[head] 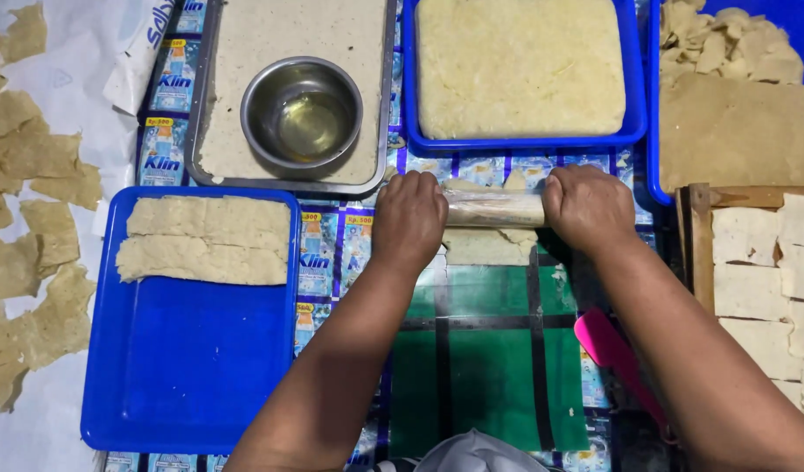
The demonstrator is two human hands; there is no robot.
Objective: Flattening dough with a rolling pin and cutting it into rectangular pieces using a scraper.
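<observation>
A pink scraper (613, 350) is lying nearest, on the green mat (489, 367). Beyond it, a roller (494, 209) is being pressed over a dough piece (485, 246) on the mat, gripped at its ends by the closed left hand (409, 218) and right hand (588, 206). Flattening seems underway; even pressure is likely called for next. Farther off, a steel bowl (302, 116) is standing on a tray (204, 131).

head camera, straight down, close overhead

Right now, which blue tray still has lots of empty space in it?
The blue tray at the lower left: two dough strips at its top, bare blue below. The other blue trays are filled.
</observation>
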